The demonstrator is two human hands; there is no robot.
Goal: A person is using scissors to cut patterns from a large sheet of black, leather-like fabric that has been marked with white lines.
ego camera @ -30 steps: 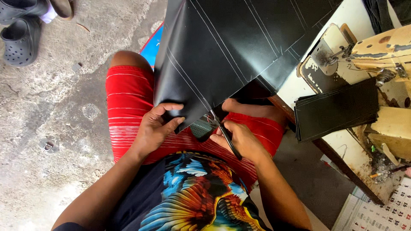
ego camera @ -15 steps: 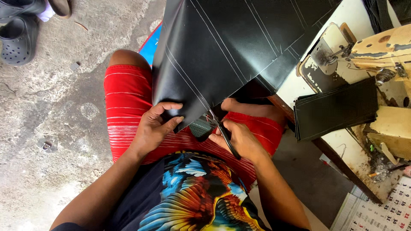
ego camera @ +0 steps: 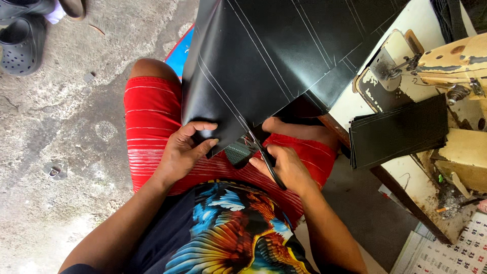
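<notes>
Little moved since earlier frame: scissors (ego camera: 261,152) marginally advanced. Left hand (ego camera: 185,149) pinches black vinyl sheet (ego camera: 269,56) edge; right hand (ego camera: 284,167) clamped on scissors. Step: cutting along chalk line; next, steady feed.

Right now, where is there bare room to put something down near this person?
The concrete floor left of the red shorts is mostly bare, bordered by dark clogs at the top. The lap is crowded: left hand, right hand with scissors, black sheet. The table by the sewing machine holds stacked black pieces.
</notes>
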